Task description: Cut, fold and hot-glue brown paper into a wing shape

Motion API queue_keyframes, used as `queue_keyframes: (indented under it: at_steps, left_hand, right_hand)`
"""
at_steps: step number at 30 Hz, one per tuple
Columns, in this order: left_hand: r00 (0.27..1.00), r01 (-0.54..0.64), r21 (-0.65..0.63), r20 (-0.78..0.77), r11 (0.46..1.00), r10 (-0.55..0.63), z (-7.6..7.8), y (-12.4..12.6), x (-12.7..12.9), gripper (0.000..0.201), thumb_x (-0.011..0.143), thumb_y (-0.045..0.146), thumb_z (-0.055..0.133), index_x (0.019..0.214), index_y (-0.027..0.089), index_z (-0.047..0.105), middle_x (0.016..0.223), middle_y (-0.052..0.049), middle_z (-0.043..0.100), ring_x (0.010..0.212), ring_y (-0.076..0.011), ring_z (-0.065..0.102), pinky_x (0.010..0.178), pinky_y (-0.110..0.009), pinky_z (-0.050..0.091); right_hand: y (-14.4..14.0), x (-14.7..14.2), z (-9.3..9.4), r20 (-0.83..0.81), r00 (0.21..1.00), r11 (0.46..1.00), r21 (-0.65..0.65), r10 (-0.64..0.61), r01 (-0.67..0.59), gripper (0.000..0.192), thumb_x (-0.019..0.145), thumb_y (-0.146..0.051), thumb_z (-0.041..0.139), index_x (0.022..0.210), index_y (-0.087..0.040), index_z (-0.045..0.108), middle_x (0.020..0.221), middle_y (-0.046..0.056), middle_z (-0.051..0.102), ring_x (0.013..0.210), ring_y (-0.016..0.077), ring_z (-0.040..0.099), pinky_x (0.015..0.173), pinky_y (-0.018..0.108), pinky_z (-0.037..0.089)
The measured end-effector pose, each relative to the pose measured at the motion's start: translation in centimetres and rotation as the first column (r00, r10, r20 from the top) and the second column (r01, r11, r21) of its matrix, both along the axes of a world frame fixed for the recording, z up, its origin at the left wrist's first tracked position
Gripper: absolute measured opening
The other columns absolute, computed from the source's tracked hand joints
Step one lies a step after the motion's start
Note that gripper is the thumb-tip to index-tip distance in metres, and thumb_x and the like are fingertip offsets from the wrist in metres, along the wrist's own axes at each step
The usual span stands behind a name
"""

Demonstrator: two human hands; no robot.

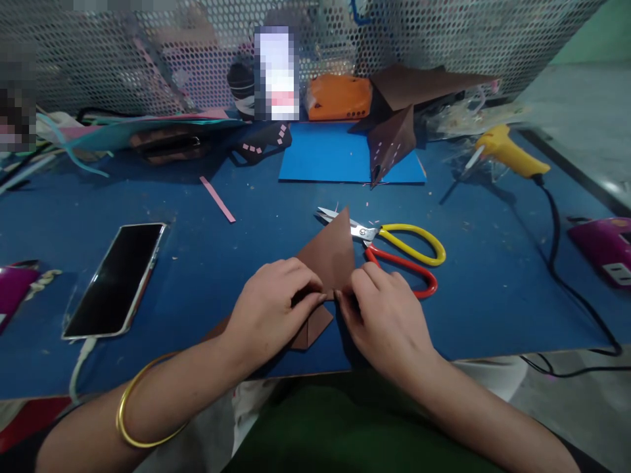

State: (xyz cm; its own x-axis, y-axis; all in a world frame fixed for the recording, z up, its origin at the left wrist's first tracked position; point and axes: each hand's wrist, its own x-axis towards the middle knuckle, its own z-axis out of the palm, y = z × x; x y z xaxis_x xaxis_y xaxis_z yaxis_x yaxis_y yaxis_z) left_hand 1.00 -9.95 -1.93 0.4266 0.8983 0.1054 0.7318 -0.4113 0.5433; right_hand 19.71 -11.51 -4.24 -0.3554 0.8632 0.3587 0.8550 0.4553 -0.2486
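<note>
A folded piece of brown paper (331, 253) lies in front of me, one pointed corner aimed away from me. My left hand (273, 309) pinches its lower edge between thumb and fingers. Close beside it, my right hand (387, 315) grips the same edge with its fingertips. Below the left hand, a smaller brown folded part (315, 326) shows; whether it joins the larger piece is hidden. Scissors (363, 231) with one yellow and one red handle rest just beyond my right hand, partly behind the paper.
A phone (118, 279) with a cable lies at left, near a pink paper strip (217, 199). Behind are a blue sheet (325, 154), a folded brown paper shape (393, 144) and an orange object (339, 97). A yellow glue gun (510, 152) trails its black cord at right.
</note>
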Motion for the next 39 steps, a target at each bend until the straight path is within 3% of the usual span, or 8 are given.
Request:
queue_keyframes:
  at_steps: [4,8,11,13,18,25,31,39]
  left_hand:
    - [0.979,0.192,0.166,-0.105,0.967,-0.176,0.3,-1.2,-0.1,0.026,0.098,0.023,0.048,0.107,0.021,0.072,0.1,-0.007,0.074,0.091,-0.0239,0.065,0.076,-0.037,0.049]
    - [0.917,0.342,0.32,-0.32,0.884,-0.239,0.0,-2.1,0.0,0.026,0.098,0.019,0.048,0.111,0.016,0.071,0.105,-0.011,0.073,0.094,-0.0245,0.065,0.085,-0.038,0.053]
    - [0.857,0.447,0.419,-0.455,0.791,-0.243,-0.4,-2.3,-0.1,0.027,0.098,0.015,0.047,0.113,0.007,0.068,0.111,-0.015,0.071,0.1,-0.0264,0.063,0.086,-0.041,0.054]
    - [0.842,0.47,0.441,-0.484,0.765,-0.239,-0.6,-2.4,-0.2,0.027,0.098,0.015,0.048,0.114,0.003,0.067,0.112,-0.017,0.07,0.101,-0.027,0.062,0.086,-0.041,0.055]
    - [0.876,0.421,0.439,-0.424,0.794,-0.23,-0.4,-2.5,-0.2,0.028,0.097,0.015,0.05,0.114,0.001,0.067,0.111,-0.016,0.071,0.101,-0.0265,0.061,0.086,-0.039,0.055]
    - [0.982,0.131,0.312,-0.174,0.941,-0.079,-0.4,-2.7,-0.2,0.026,0.097,0.028,0.055,0.116,0.015,0.067,0.108,-0.007,0.071,0.099,-0.0228,0.062,0.077,-0.034,0.054]
    - [0.988,0.126,0.26,-0.12,0.957,-0.097,-0.1,-1.4,0.3,0.017,0.097,0.024,0.053,0.097,0.018,0.07,0.095,-0.003,0.071,0.087,-0.0195,0.064,0.071,-0.032,0.049]
    - [0.996,0.092,0.134,-0.027,0.987,-0.089,-0.4,-0.4,0.4,0.01,0.093,0.021,0.06,0.083,0.02,0.063,0.086,0.0,0.068,0.084,-0.0169,0.062,0.073,-0.03,0.044]
  right_hand:
    - [0.1,0.0,-0.1,0.023,1.0,1.0,0.009,0.011,-0.011,0.026,0.096,-0.021,0.042,0.073,-0.019,0.051,0.071,0.004,0.053,0.059,0.0171,0.04,0.06,0.033,0.025]
    - [0.1,0.2,0.0,-0.009,1.0,0.999,-0.033,0.003,-0.004,0.025,0.096,-0.022,0.046,0.072,-0.019,0.053,0.072,0.005,0.056,0.06,0.0175,0.042,0.059,0.033,0.028]
    - [-0.3,0.9,0.4,-0.22,0.975,0.993,-0.114,0.006,-0.032,0.019,0.095,-0.018,0.052,0.077,-0.019,0.057,0.078,0.004,0.06,0.067,0.017,0.052,0.061,0.03,0.036]
    - [-0.7,1.5,0.7,-0.378,0.926,0.991,-0.125,-0.001,-0.05,0.013,0.095,-0.015,0.055,0.084,-0.019,0.061,0.083,0.002,0.063,0.075,0.015,0.058,0.067,0.027,0.043]
    - [-1.2,2.6,0.7,-0.373,0.928,0.995,-0.083,0.019,-0.053,0.011,0.094,-0.012,0.057,0.098,-0.018,0.066,0.095,0.004,0.065,0.087,0.0148,0.063,0.076,0.027,0.048]
    - [-0.9,2.5,0.1,-0.225,0.968,0.993,-0.012,0.111,-0.117,0.012,0.092,-0.014,0.06,0.096,-0.016,0.072,0.091,0.006,0.067,0.082,0.0206,0.06,0.07,0.034,0.046]
    - [-2.2,3.0,-0.1,-0.11,0.978,0.983,0.071,0.179,-0.172,0.021,0.093,-0.008,0.056,0.109,-0.011,0.07,0.101,0.01,0.07,0.089,0.0223,0.058,0.074,0.036,0.043]
    - [-2.8,4.4,-0.1,-0.223,0.965,0.991,0.043,0.137,-0.131,0.017,0.093,-0.01,0.057,0.104,-0.012,0.07,0.101,0.01,0.07,0.091,0.0215,0.06,0.078,0.035,0.047]
